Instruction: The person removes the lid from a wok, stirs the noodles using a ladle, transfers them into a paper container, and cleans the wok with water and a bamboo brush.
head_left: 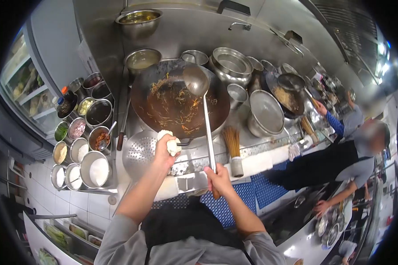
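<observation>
My left hand [163,152] is closed around a bunched white cloth [174,148] at the near rim of a large wok [141,88], right by its loop handle [186,142]. Noodle strands and orange shreds lie in thin brown liquid in the wok. My right hand [220,180] grips the wooden end of a long steel ladle [209,132], whose bowl hangs over the wok's far right part. A perforated strainer [139,152] sits left of my left hand. Close to my right hand stands a bamboo brush [232,143].
Seasoning pots [95,170] crowd the left side. Steel bowls [141,59] and a strainer-topped pot [232,64] line the back. To the right, a steel basin [266,115] and a second wok [287,99] stand near a co-worker [331,161]. A folded towel [257,164] lies along the front edge.
</observation>
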Tool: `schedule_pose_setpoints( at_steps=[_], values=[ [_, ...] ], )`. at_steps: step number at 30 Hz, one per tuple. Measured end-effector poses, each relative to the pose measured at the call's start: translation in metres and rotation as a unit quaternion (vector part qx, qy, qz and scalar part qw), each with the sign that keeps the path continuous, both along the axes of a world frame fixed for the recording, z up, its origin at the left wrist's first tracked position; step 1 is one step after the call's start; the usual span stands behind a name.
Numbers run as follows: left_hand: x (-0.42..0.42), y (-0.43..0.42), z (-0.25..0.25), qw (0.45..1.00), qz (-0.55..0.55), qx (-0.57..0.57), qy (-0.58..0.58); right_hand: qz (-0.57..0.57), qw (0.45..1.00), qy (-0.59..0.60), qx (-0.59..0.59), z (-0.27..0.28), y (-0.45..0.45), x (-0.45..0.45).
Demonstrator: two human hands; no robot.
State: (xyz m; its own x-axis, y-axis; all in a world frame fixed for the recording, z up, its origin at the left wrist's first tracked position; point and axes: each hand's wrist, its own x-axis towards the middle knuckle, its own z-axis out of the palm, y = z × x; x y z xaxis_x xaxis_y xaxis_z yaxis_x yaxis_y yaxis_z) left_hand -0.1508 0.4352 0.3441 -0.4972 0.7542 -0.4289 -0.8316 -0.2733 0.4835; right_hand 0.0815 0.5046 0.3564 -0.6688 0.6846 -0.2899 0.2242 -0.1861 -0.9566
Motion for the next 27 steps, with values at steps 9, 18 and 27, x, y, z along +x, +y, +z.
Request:
schedule_pose_setpoints(
  at_steps=[9, 18, 27],
  values=[
    [0.022, 0.088, -0.029, 0.997, 0.074, -0.018, 0.010, 0.069, 0.969, -0.065, 0.227, 0.148, 0.266, -0.145],
    [0.024, 0.103, -0.035, 0.994, 0.096, -0.042, -0.020, 0.122, 0.865, -0.271, 0.404, 0.083, 0.416, -0.336],
    [0.086, -0.086, 0.020, 0.970, -0.023, -0.200, 0.135, 0.161, 0.982, -0.092, -0.037, 0.088, 0.438, -0.366]
  ],
)
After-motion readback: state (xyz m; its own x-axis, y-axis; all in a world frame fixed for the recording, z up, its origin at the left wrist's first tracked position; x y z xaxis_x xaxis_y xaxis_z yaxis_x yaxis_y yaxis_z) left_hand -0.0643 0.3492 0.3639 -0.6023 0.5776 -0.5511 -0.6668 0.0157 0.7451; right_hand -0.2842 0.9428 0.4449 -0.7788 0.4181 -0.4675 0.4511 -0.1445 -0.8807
